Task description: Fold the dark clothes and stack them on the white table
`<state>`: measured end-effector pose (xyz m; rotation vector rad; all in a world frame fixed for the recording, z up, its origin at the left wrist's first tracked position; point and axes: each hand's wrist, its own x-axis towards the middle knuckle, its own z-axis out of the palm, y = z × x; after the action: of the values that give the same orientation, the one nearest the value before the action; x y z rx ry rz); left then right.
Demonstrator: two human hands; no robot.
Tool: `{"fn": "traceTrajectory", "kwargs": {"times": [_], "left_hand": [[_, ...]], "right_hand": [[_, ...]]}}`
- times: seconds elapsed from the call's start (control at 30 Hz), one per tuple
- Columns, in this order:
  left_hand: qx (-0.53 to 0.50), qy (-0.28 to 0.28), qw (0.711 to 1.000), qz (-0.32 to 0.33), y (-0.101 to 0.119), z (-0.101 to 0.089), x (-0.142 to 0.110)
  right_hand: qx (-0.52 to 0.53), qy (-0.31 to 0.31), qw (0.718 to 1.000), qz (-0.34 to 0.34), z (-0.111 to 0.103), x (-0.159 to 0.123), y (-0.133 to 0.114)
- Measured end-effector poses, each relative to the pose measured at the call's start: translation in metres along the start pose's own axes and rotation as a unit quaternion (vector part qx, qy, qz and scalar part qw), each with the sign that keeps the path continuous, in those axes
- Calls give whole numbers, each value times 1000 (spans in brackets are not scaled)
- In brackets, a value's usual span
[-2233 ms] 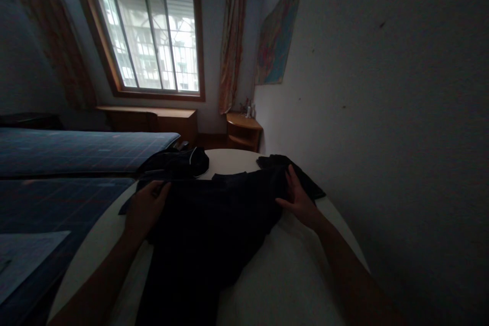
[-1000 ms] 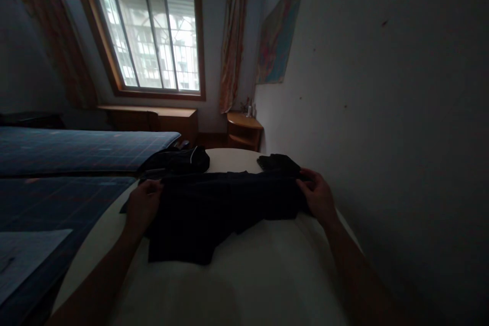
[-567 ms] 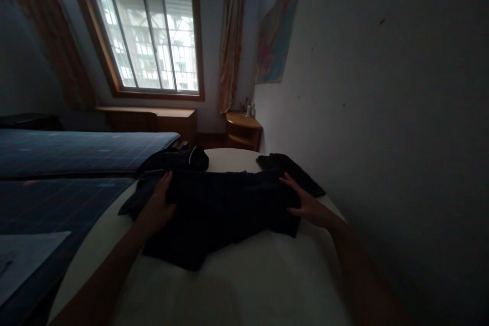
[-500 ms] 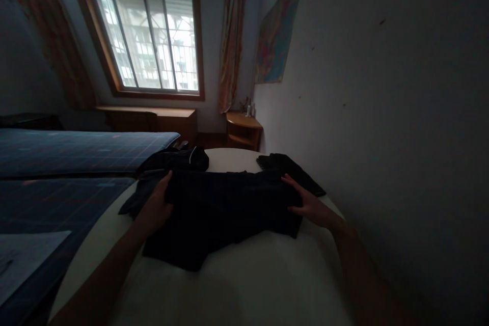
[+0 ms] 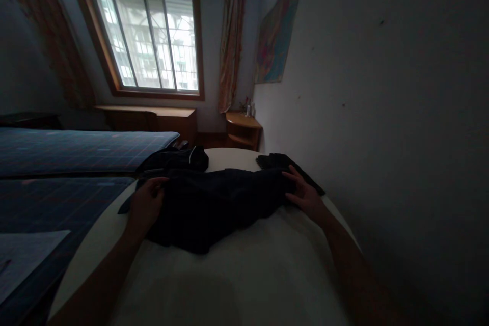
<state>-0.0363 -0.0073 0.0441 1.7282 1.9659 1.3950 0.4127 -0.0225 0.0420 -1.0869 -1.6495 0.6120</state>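
Observation:
A dark, nearly black garment (image 5: 225, 198), perhaps a pair of shorts, lies spread and rumpled across a round, pale table (image 5: 237, 285). At its left end my left hand (image 5: 147, 204) has its fingers curled and closed on the cloth's upper edge. My right hand (image 5: 305, 196) touches the other end, thumb and fingers spread apart on the fabric. Behind the left part lies another dark piece of clothing (image 5: 175, 160) with a white trim line. A further dark cloth (image 5: 280, 160) sits at the table's back right, partly behind my right hand. Poor light hides folds and seams.
Beds with blue checked covers (image 5: 84, 150) stand to the left, with a white sheet of paper (image 5: 30, 249) on the nearer one. A wall (image 5: 389, 127) rises close on the right. A desk (image 5: 175, 117) and a corner shelf (image 5: 244, 121) stand below and beside the window.
The garment's lower edge has drawn up away from me, and its right end has bunched. My left hand has shifted left and its fingers have curled in; my right hand has moved slightly.

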Motion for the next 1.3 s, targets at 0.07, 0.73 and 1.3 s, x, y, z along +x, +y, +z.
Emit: {"fn": "traceTrajectory", "kwargs": {"times": [0.07, 0.73, 1.3], "left_hand": [[46, -46, 998, 10, -7, 5, 1], [224, -121, 967, 1, -4, -6, -14], [-127, 94, 986, -47, 19, -7, -5]], "right_hand": [[-52, -59, 997, 7, 0, -3, 1], [-242, 75, 961, 109, -20, 3, 25], [25, 320, 942, 95, -22, 11, 17]]}}
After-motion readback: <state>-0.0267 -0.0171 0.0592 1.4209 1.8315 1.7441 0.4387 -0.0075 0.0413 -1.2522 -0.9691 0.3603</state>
